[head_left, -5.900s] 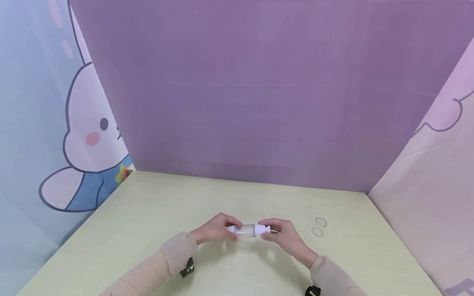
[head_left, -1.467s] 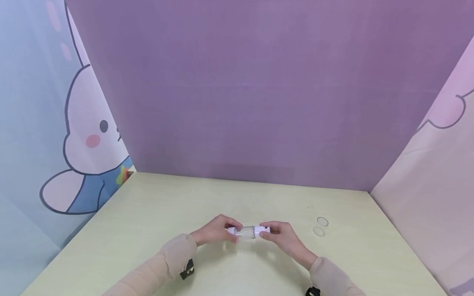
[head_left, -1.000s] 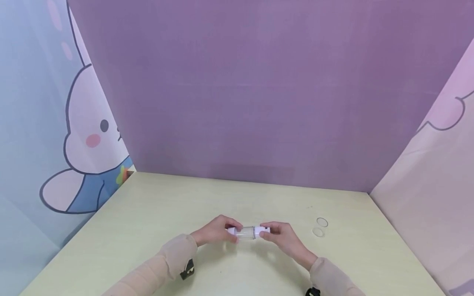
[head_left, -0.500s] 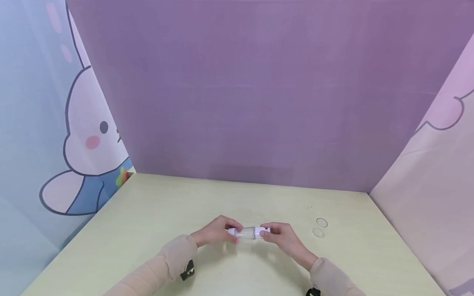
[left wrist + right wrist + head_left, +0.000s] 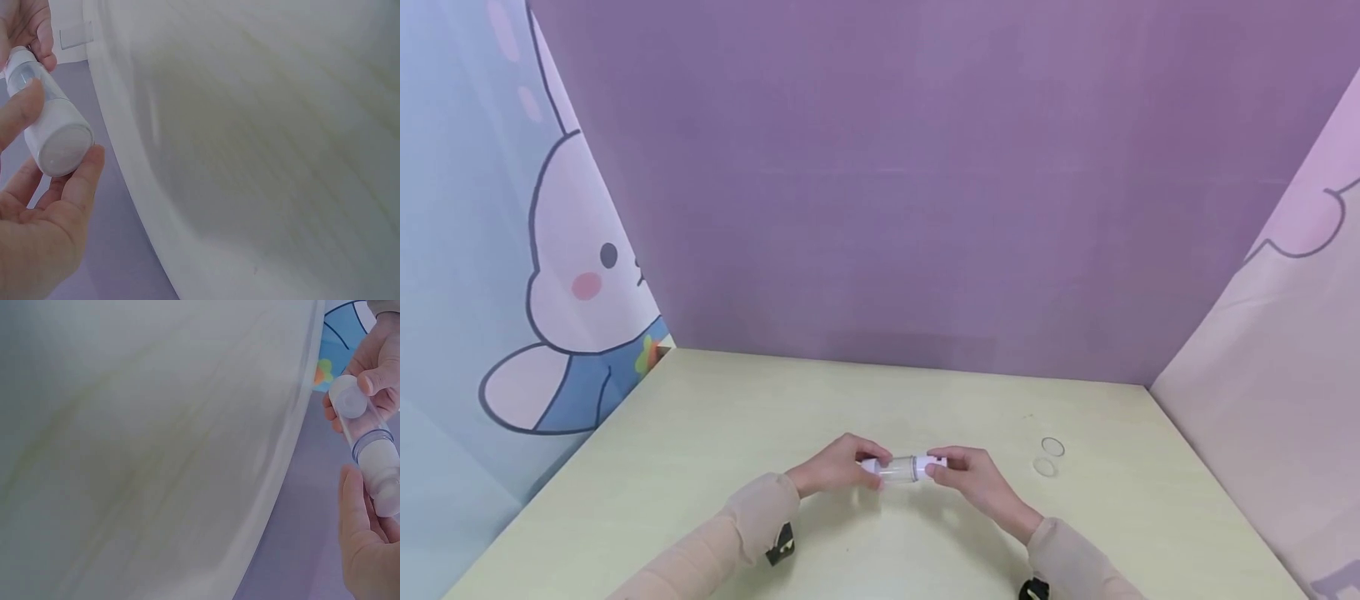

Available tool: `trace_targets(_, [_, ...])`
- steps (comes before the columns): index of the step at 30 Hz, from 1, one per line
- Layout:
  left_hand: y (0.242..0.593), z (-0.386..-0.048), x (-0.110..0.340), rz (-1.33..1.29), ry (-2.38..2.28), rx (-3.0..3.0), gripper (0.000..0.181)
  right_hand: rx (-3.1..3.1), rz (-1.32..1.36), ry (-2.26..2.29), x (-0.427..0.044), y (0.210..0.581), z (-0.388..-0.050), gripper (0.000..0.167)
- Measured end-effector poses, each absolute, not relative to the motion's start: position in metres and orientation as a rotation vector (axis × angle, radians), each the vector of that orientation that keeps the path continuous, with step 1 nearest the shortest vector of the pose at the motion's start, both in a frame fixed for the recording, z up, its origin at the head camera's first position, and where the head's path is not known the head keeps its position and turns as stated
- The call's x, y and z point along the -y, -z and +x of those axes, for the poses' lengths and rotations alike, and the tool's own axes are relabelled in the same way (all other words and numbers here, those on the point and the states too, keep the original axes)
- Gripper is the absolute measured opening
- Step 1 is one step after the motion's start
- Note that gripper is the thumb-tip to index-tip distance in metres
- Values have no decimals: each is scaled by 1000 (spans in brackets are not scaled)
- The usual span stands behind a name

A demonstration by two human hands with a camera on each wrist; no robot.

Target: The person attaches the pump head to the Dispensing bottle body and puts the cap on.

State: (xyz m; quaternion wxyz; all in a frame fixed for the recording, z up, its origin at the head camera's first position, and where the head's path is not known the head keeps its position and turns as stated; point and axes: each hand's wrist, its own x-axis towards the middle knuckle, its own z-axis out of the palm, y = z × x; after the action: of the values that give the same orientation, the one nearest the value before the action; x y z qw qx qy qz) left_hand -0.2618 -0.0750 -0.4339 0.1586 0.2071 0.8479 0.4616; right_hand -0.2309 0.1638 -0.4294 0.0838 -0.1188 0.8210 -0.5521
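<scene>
Clear bottle (image 5: 897, 470) with white ends, held in both hands, roughly level and running left to right. It's up over the worktop (image 5: 760, 400), centred between the side edges, well out from the back edge. Hand shadows fall below it.

Left hand (image 5: 837, 467): fingers (image 5: 87, 172) grasping the left white end, thumb on one side, other fingers opposite. Left wrist view shows that end's flat round face. Right wrist view shows a white round part through the clear wall close to it.

Right hand (image 5: 973, 479): fingers (image 5: 355, 503) grasping the right white end, thumb toward the wearer in the head view. Grey band (image 5: 915, 468) sits where the clear section meets that end. Tip on that side partly covered, can't read the detail.

Clear cylindrical piece (image 5: 1048, 457) stands on the worktop past the right hand, toward the right edge, well apart from the bottle. Mostly just its two round outlines show; the upper one is darker.

Sleeves (image 5: 763, 508) are pale beige, black wrist gear (image 5: 780, 544) under each cuff. Purple backdrop (image 5: 895, 208) along the back edge, cartoon-print sheet (image 5: 587, 317) along the left edge.
</scene>
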Motion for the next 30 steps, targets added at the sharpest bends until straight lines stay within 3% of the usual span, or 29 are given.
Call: trace_targets(30, [432,-260,73,573,-1307,-2429,36,-2307,-428,1791,-163,432,-231,41])
